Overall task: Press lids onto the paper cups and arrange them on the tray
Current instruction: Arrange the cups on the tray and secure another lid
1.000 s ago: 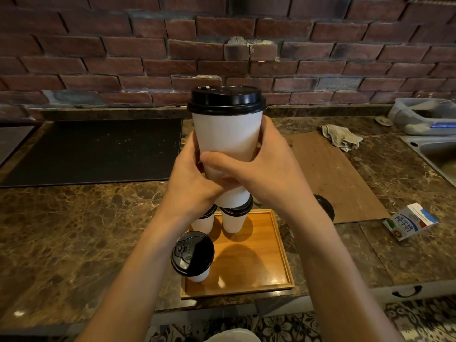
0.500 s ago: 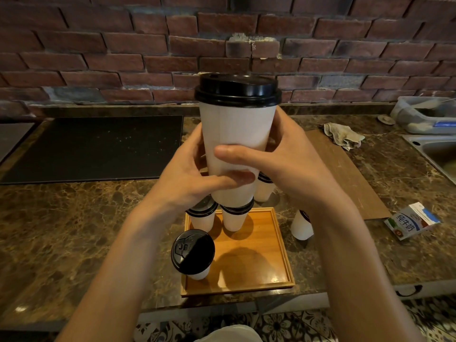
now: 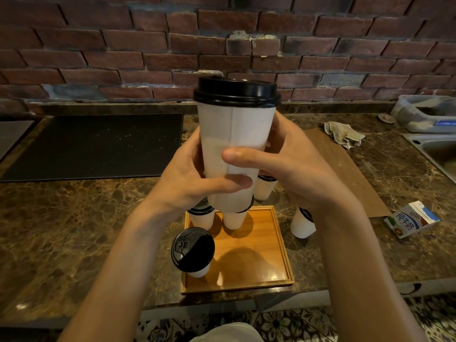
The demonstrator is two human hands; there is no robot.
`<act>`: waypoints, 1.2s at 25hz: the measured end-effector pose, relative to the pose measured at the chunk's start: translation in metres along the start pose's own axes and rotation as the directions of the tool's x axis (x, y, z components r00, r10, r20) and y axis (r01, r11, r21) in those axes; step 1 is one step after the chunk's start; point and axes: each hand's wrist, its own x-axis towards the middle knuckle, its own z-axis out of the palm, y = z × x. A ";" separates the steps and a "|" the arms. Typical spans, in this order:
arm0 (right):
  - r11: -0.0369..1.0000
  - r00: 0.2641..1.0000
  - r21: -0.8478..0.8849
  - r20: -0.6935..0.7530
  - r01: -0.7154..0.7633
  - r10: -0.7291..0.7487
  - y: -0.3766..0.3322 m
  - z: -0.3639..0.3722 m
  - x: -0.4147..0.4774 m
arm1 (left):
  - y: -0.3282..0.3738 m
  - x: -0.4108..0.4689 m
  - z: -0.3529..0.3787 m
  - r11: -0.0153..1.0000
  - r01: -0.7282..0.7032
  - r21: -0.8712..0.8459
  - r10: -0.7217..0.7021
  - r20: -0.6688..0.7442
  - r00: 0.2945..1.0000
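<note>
Holding a paper cup (image 3: 234,144) upright, its black lid (image 3: 237,91) on, the left grip (image 3: 187,181) and right grip (image 3: 296,169) both curl round its white wall, thumbs crossing the front. Beneath them, the wooden tray (image 3: 259,245) on the desk (image 3: 74,230) carries three capped cups (image 3: 193,250).

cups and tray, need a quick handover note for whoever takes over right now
Left hand: grips the held cup low, thumb across its front.
Right hand: grips the same cup from the right.
Held cup: upright, lifted off the counter, black lid on.
On tray, lidded: far-left cup, far-middle cup, near-left cup.
On the counter: back cup behind the tray, right cup beside it; both dark-topped, partly hidden.
Done: three cups placed. Left: set the held cup and both counter cups on the tray, checking lids.
</note>
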 end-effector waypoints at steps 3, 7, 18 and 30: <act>0.999 0.999 -0.037 -0.035 0.032 -0.034 -0.006 0.003 -0.001 | 0.000 0.000 0.001 1.000 -0.013 0.013 0.014 -0.060 0.998; 0.992 0.993 -0.105 -0.092 0.063 -0.073 -0.013 0.008 -0.002 | 0.005 0.001 0.001 0.998 -0.032 0.046 0.038 -0.143 0.989; 0.964 0.958 -0.266 -0.278 -0.004 -0.073 -0.005 0.023 0.001 | 0.000 0.004 0.019 0.996 -0.027 0.086 0.052 -0.300 0.953; 0.993 0.976 -0.091 -0.196 0.074 -0.091 -0.008 0.011 -0.003 | 0.010 0.002 0.002 0.996 -0.017 0.089 0.028 -0.124 0.992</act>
